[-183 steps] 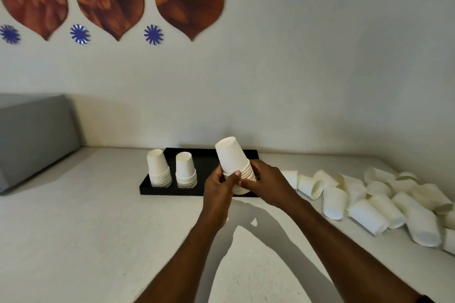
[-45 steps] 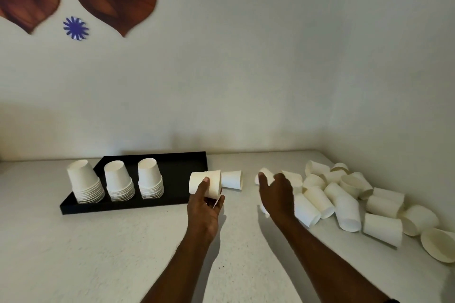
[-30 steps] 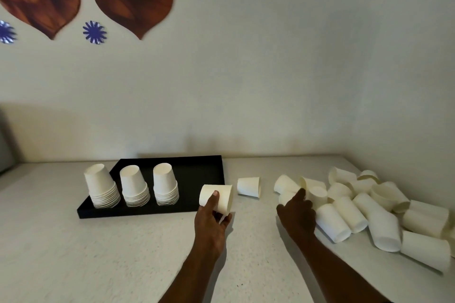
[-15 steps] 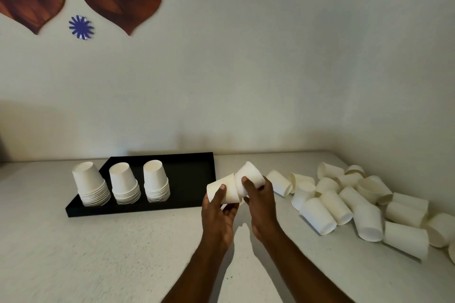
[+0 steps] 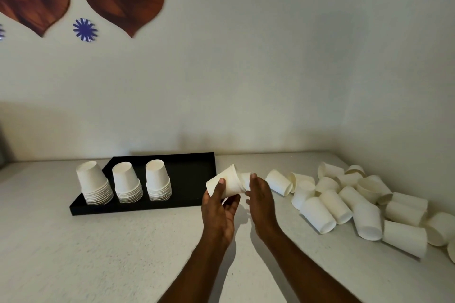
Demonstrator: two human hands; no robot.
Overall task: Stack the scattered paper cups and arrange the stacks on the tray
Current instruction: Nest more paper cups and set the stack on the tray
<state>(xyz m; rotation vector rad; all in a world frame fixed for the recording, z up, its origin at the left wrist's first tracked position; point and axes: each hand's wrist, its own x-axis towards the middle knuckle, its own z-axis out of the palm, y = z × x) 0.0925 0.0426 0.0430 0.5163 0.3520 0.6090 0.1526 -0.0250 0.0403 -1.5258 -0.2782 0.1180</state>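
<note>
Beside the tray point(image 5: 197, 202), left hand point(image 5: 218, 206) grips a cup point(image 5: 225, 186); right hand point(image 5: 261, 195) holds another point(image 5: 245, 179).

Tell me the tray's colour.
Black tray, plain and unpatterned; the head view shows it clearly.

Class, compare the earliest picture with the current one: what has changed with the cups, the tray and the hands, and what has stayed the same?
The stack held earlier now stands on the tray as the third stack. The left hand has taken a new cup from the counter, and the right hand pushes a second cup into it. The first two stacks and the scattered pile on the right are unchanged.
</note>
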